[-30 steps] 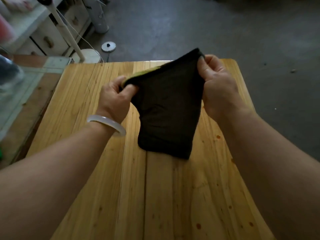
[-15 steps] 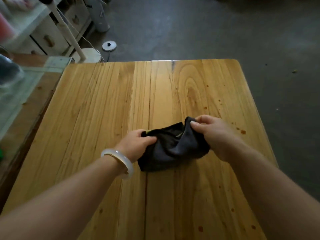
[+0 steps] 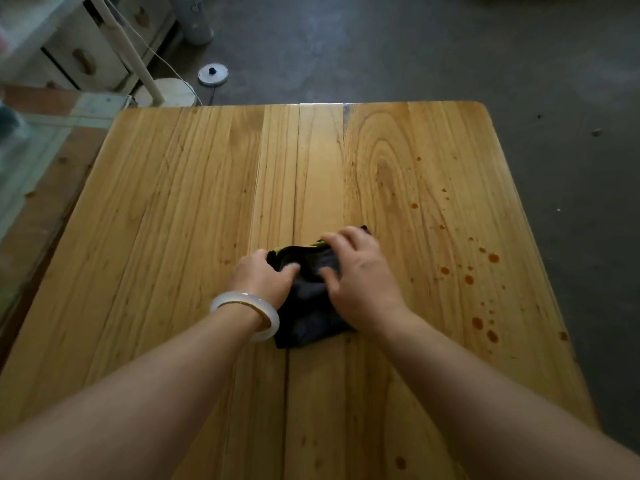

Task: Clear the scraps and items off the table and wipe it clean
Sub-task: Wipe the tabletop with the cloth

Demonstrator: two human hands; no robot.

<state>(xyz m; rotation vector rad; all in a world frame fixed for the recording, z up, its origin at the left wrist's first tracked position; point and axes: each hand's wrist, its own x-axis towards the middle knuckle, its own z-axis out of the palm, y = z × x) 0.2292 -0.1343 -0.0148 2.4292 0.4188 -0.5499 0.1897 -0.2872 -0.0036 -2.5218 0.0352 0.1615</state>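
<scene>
Both hands were on a dark cloth (image 3: 304, 306) that lay bunched on the wooden surface (image 3: 173, 220) just below the middle of the frame. At the cloth's left edge, the left hand (image 3: 261, 277) had its fingers curled into the fabric, gripping it, and a pale bangle (image 3: 247, 311) sat on that wrist. Across the cloth's right side, the right hand (image 3: 360, 275) lay palm down with fingers spread and thumb pressed to the fabric, loosely open rather than clenched. A yellow-green edge showed at the cloth's upper fold. Reddish-brown spots (image 3: 485, 268) dotted the right side of the surface, apart from the cloth.
</scene>
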